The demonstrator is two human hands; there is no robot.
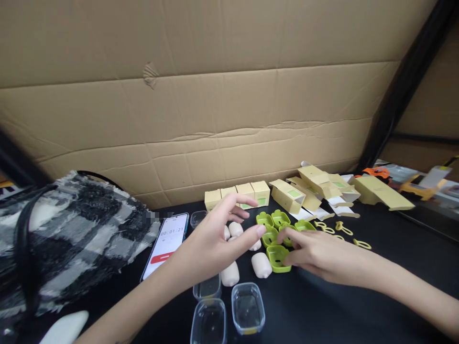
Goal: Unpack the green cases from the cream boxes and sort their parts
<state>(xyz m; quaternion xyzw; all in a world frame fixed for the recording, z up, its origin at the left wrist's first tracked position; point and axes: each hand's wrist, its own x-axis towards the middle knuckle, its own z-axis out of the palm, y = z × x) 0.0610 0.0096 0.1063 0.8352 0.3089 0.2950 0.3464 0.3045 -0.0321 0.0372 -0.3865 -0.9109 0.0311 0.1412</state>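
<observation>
**A:** So what are the hands doing? From the head view the right hand (315, 253) lies low on the black table (358, 306), fingers stretched forward and close together, with the fingertips (287, 260) touching the nearest green tray (277, 258). Can't tell if it's actually pinching the rim or just resting on it.

**B:** Same read here. That tray sits at the front of a bunch of green trays (274, 222), mid-table, just beside the cream-coloured soft pieces (261, 264). The left hand (215, 239) hangs above those pieces with fingers spread and loosely curled, holding nothing. Its forefinger tip comes right up next to the green bunch, close to the right hand's fingertips.

**A:** What else is around?

**B:** Clear plastic tubs (247, 308) at the near edge, below the left wrist. A phone (165, 243) with a timer on screen lies left of the hand, and a black-and-white fuzzy bag (71, 239) sits further left.

**A:** And at the back?

**B:** A row of small tan boxes (237, 193) standing against the cardboard wall (215, 95), then a messy heap of opened boxes (315, 188) to the right. Some yellow loops (342, 229) lie scattered on the table beyond the right hand.
</observation>
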